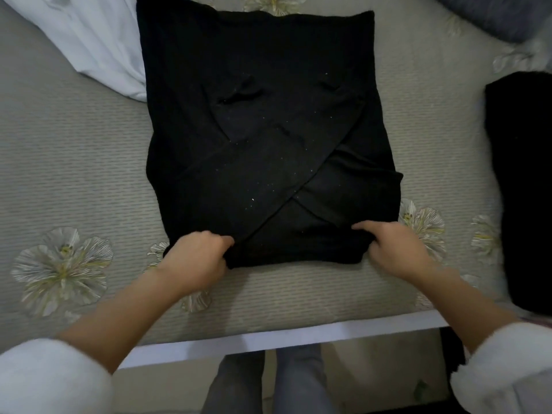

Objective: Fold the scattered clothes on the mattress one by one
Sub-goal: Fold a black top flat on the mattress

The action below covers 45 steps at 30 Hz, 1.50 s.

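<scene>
2 hands on 1 garment. Black top [263, 130] lies flat at centre of the mattress [74, 150], near hem toward 6 o'clock, far edge toward 12. Both sleeves are brought in and crossed over the body in an X, so the width is narrowed. The lengthwise fold is not yet made. Judged roughly halfway through this piece.

Left hand [197, 258] is at the hem's 7 o'clock corner: grip closed round the corner, thumb on top, fingers tucked under the cloth. Right hand [397, 249] is at the 5 o'clock corner: slightly blurred, but the grip looks to be pinching the hem corner, forefinger laid along the top. Likely next step: lift the hem and carry it toward 12 o'clock.

Task overall: at 3 o'clock a dark stack [519, 189] sits near the mattress edge, apparently finished. How many pieces it holds cannot be told. Left to do:
- White garment [89, 43], loose at 11 o'clock. Its edge meets the black top's side, touching or tucked under, cannot tell which.
- Grey-blue cloth [493, 16] at 1 o'clock, mostly out of frame.

Look of the black top: soft knit, matt, specked with pale lint, a few puckers above the crossed sleeves. Edges fairly square.
</scene>
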Available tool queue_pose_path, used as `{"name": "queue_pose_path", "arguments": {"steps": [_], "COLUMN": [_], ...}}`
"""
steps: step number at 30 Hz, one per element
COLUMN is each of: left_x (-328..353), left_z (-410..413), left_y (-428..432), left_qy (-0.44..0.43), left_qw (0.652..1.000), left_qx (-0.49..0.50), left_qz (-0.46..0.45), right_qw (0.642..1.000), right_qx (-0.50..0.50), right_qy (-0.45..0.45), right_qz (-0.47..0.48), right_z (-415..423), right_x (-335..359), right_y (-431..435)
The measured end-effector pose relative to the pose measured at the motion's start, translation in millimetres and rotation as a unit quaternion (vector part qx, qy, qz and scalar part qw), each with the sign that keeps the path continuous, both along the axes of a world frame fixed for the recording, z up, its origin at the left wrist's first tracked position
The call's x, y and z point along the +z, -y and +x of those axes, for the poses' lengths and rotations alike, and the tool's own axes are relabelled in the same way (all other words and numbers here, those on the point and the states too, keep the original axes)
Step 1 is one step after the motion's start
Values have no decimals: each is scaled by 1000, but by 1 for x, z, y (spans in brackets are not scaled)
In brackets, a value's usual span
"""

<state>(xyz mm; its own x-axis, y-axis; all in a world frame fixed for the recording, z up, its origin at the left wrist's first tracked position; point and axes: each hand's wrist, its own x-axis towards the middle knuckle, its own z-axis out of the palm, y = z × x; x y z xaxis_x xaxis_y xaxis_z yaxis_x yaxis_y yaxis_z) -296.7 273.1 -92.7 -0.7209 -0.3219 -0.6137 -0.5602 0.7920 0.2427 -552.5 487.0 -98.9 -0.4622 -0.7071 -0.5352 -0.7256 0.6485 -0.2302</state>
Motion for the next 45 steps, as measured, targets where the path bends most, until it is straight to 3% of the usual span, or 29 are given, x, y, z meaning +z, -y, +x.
{"name": "queue_pose_path", "arguments": {"steps": [4, 6, 10, 12, 14, 16, 21, 24, 26, 34, 38, 42, 45], "left_x": [17, 27, 39, 40, 41, 47, 63, 68, 70, 49, 23, -8, -25], "left_z": [-9, -5, 9, 12, 10, 3, -19, -35, -46, -81, -82, -83, -77], "left_y": [18, 15, -6, -4, 11, 33, 89, 128, 151, 196, 207, 202, 176], "left_qy": [35, 99, 292, 315, 302, 277, 200, 119, 68, -71, -183, -274, -253], "left_qw": [990, 974, 890, 862, 858, 869, 899, 934, 940, 921, 873, 832, 880], "left_qx": [69, 59, 32, 64, 92, 113, 180, 201, 237, 352, 435, 477, 392], "left_qz": [114, 194, 348, 391, 405, 393, 346, 270, 237, 149, 121, 73, -88], "right_qw": [990, 970, 889, 875, 901, 929, 950, 950, 942, 898, 875, 816, 891], "right_qx": [-14, -18, -1, -6, -44, -108, -188, -220, -243, -336, -373, -451, -376], "right_qy": [98, 166, 311, 348, 339, 311, 250, 194, 174, 170, 162, 187, 33], "right_qz": [96, 180, 337, 338, 267, 167, 0, -103, -151, -226, -262, -310, -252], "right_z": [-9, -9, 1, -1, -11, -24, -52, -69, -80, -114, -124, -124, -106], "right_x": [19, 25, 34, 37, 37, 37, 48, 56, 57, 35, 14, -12, -22], "right_y": [13, 8, -11, -15, -12, -2, 42, 73, 91, 133, 148, 155, 147]}}
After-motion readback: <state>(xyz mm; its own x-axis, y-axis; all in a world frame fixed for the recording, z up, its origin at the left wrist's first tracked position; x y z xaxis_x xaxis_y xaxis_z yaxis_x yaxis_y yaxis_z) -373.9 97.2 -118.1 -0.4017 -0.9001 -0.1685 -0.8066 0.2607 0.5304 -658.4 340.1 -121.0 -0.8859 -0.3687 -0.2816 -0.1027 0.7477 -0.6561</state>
